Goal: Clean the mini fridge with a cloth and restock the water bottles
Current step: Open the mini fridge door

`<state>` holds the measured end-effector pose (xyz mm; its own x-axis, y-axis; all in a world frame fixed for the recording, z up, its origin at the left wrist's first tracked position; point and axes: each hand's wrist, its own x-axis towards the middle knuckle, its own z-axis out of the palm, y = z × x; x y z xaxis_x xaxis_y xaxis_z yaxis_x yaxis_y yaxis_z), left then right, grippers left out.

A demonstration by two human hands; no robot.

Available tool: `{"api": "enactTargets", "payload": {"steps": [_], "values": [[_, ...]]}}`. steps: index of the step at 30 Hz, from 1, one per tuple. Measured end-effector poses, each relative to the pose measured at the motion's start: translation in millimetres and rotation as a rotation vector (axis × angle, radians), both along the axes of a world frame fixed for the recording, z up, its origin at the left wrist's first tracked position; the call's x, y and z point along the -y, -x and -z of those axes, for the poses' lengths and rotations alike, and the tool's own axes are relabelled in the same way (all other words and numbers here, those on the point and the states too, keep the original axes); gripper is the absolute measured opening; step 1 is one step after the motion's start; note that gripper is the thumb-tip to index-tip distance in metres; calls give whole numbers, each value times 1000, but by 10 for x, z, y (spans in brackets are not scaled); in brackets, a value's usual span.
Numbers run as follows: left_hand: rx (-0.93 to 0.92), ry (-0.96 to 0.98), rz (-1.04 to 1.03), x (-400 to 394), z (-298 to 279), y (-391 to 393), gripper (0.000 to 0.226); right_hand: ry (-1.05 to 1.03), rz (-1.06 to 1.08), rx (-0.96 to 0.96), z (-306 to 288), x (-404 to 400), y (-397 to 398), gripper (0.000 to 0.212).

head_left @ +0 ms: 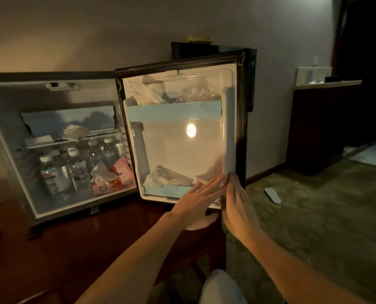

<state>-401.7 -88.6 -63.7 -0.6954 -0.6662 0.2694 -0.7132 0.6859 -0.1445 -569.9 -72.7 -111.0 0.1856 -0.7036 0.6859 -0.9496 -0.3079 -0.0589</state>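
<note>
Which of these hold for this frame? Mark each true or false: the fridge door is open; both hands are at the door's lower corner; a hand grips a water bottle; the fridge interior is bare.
1. The fridge door is open. True.
2. Both hands are at the door's lower corner. True: the left hand and right hand lie there with fingers straight.
3. A hand grips a water bottle. False: the water bottles stand untouched inside the fridge.
4. The fridge interior is bare. False: it holds bottles and a pink packet.
</note>
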Motion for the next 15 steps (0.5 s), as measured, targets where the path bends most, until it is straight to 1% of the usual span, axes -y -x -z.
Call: {"api": "enactTargets", "payload": {"steps": [2,8,10,12,14,15], "values": [[-20,19,-33,70,5,-15,82,-42,-1,13,-18,119,34,87],[-29,155,-257,170,101,-398,72,-162,54,155,-141,509,91,68],[-31,146,-322,204,119,-524,70,-163,73,198,-185,540,45,72],[-18,112,-379,248,132,-609,70,-103,32,146,-203,519,-41,79],[3,86,-406,301,153,-659,71,-77,-37,43,-173,550,-142,78],[20,74,-410,325,167,-675,71,-102,-75,-12,-151,587,-200,76]]}}
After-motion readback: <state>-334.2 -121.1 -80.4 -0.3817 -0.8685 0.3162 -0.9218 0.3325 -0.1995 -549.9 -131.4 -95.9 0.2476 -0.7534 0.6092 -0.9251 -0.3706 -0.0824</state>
